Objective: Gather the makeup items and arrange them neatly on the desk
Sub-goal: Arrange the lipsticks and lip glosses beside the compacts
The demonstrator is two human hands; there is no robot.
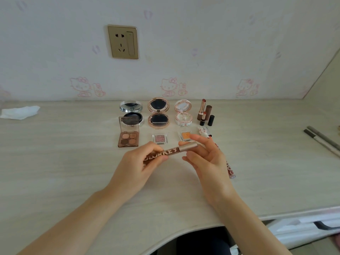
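The brown tube (166,153) reads "COLORKEY", its first letter hidden by a finger.

The tube (170,151) held over the pale, faintly grained beige desk (73,162) is glittery brown with light lettering and a matte champagne cap, while another tube (230,168) lying to the right looks deep red with pale lettering, though it is mostly hidden. Along the far row, the left compact (131,114) is silver with dark insides, the middle compact (158,112) rose gold with dark insides, and the right compact (183,112) pearly white and pink. Nearer, the quad palette (128,137) shows tan and brown shades in a brown case, the small pan (159,138) is speckled pink, the other pan (184,136) is orange, and the wall (202,34) is white with faint pink cartoon-cat outlines around a gold socket plate (122,41).
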